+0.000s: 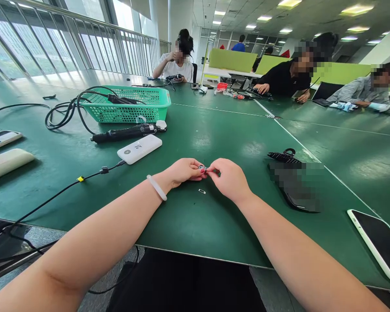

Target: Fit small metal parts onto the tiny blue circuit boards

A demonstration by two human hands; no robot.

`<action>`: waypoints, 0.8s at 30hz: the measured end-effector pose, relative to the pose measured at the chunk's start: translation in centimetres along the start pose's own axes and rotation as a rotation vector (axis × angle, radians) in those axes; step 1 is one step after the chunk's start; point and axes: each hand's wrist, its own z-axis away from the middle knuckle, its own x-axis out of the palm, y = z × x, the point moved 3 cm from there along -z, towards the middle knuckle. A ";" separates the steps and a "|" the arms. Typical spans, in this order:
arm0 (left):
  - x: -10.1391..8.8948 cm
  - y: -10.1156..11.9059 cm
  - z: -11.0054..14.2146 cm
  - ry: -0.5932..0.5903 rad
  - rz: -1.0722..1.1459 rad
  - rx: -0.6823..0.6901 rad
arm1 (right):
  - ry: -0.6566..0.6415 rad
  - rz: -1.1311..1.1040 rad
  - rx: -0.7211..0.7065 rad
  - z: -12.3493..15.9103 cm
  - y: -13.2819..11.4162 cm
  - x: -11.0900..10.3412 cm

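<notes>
My left hand (186, 170), with a white bangle on its wrist, pinches a small metallic piece (202, 168). My right hand (226, 177) meets it from the right, thumb and forefinger pressed together at the edge of that same piece. The fingers cover most of it, so its kind does not show. Just below the hands, a tiny flat metal plate (202, 191) with a pale middle lies on the green table (195, 225). A small dark speck sits near the plate.
Left of my hands are a white cabled device (139, 148), a black electric screwdriver (126, 132) and a green basket (126, 113) with cables. A hair clip (286, 156), a blurred dark device (294, 186) and a phone (377, 242) lie right. Several people sit across the table.
</notes>
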 end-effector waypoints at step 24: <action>-0.2 -0.4 -0.4 -0.080 0.000 0.036 | 0.111 -0.170 0.181 0.1 1.1 -0.8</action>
